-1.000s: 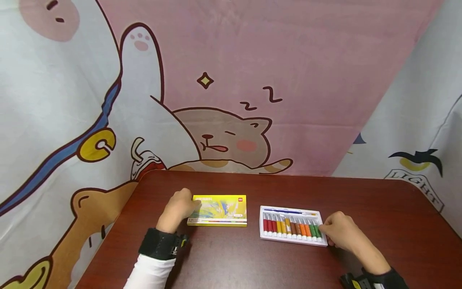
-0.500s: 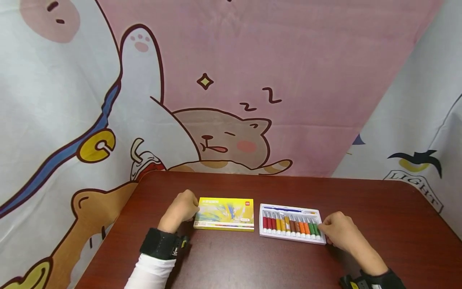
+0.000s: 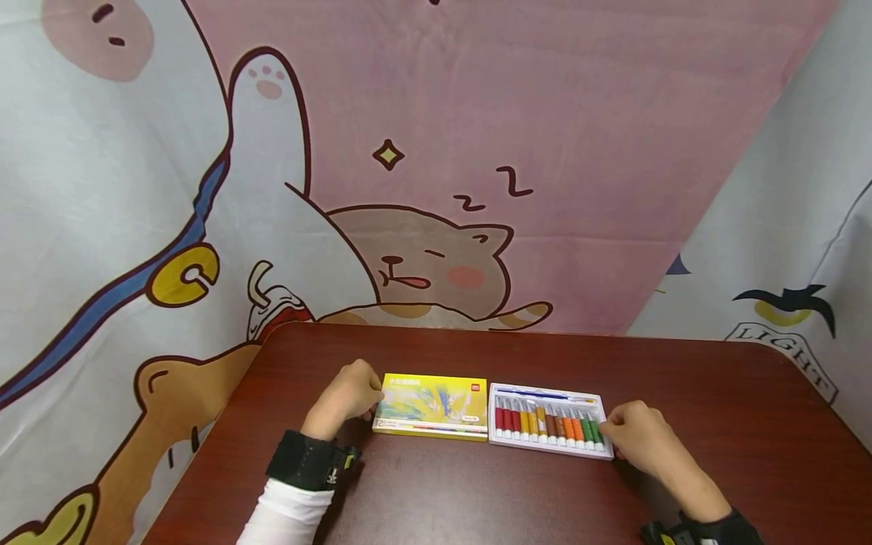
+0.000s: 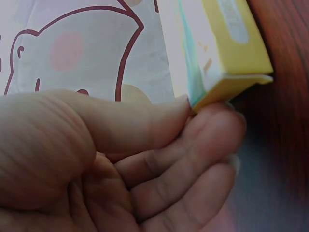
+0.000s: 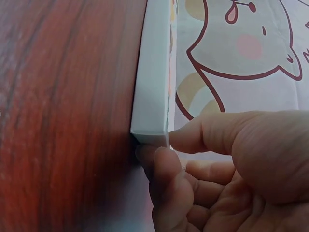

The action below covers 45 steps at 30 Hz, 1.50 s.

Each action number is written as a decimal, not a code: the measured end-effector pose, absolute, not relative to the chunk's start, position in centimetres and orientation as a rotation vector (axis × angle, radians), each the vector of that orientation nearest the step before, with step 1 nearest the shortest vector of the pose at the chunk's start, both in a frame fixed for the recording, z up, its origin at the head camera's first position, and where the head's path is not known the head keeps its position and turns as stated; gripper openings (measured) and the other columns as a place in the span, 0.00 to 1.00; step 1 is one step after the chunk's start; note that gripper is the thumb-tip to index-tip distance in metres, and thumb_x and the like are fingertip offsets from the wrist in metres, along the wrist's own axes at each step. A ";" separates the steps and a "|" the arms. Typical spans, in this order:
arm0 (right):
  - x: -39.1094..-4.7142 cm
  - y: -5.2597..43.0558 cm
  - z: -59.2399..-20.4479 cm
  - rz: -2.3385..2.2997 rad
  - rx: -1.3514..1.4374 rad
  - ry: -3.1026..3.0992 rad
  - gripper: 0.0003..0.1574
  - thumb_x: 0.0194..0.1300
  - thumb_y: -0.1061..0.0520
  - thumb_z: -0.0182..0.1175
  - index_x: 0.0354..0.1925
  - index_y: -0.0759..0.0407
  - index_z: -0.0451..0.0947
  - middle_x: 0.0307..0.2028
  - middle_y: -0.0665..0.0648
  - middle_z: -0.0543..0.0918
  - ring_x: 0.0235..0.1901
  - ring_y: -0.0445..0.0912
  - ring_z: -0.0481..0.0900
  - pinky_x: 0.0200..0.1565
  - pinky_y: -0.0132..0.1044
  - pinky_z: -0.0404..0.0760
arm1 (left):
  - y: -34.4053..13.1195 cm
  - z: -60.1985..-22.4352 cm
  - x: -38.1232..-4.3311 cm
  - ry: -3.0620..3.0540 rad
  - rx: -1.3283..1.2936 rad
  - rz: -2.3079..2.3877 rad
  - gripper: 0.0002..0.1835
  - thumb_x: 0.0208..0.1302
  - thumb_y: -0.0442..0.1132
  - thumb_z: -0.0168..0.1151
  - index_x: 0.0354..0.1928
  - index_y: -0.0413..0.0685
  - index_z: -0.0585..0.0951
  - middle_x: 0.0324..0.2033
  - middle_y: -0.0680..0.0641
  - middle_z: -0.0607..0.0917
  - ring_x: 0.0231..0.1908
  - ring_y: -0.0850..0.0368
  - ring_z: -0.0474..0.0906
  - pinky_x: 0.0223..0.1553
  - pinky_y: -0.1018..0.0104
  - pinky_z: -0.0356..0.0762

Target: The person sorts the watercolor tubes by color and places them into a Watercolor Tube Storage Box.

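A yellow paint box point(image 3: 431, 407) lies flat on the table, printed with a blue and yellow design. My left hand point(image 3: 346, 393) pinches its left end; in the left wrist view the thumb and curled fingers point(image 4: 212, 130) meet at the corner of the box point(image 4: 236, 43). Right beside it, its left end close to the box, is a white tray point(image 3: 552, 453) holding a row of coloured paint tubes point(image 3: 548, 425) and a blue-handled paintbrush point(image 3: 538, 394). With thumb and fingers, my right hand point(image 3: 640, 433) pinches the tray's right end, seen up close as a white corner point(image 5: 152, 106).
Both things lie on a dark red-brown table point(image 3: 477, 492). Behind it hangs a cloth backdrop point(image 3: 579, 151) with a sleeping cartoon cat, reaching down to the table's far edge. Each wrist wears a black strap point(image 3: 301, 460).
The yellow box has slid right and slightly nearer, closing the gap to the tray. My left hand has shifted a little right, its thumb moving off the box top. The tray has barely moved left.
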State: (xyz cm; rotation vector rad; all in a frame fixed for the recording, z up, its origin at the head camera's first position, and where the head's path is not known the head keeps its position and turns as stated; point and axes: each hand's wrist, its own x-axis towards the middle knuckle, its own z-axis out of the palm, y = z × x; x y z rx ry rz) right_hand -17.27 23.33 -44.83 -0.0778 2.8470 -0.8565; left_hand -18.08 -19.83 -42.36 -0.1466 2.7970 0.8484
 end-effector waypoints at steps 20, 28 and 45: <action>-17.3 23.3 -45.0 -0.881 -0.087 2.830 0.06 0.55 0.60 0.56 0.24 0.58 0.77 0.12 0.51 0.74 0.13 0.44 0.70 0.16 0.37 0.72 | -19.4 -42.2 -17.8 2.833 -0.077 0.860 0.04 0.57 0.29 0.62 0.33 0.38 0.85 0.22 0.44 0.81 0.15 0.54 0.76 0.15 0.68 0.71; -17.1 23.1 -45.0 -0.933 -0.047 2.799 0.07 0.55 0.61 0.56 0.23 0.59 0.77 0.12 0.53 0.75 0.12 0.43 0.72 0.15 0.37 0.74 | -19.2 -42.3 -17.8 2.754 -0.105 0.945 0.04 0.57 0.28 0.62 0.33 0.36 0.83 0.18 0.42 0.81 0.14 0.53 0.76 0.14 0.69 0.72; -17.4 23.6 -45.1 -0.808 -0.236 2.895 0.07 0.52 0.62 0.59 0.20 0.57 0.73 0.12 0.49 0.73 0.14 0.42 0.70 0.17 0.36 0.69 | -18.6 -42.7 -18.0 2.777 -0.155 0.912 0.04 0.57 0.29 0.62 0.35 0.37 0.83 0.21 0.43 0.81 0.15 0.54 0.77 0.13 0.71 0.69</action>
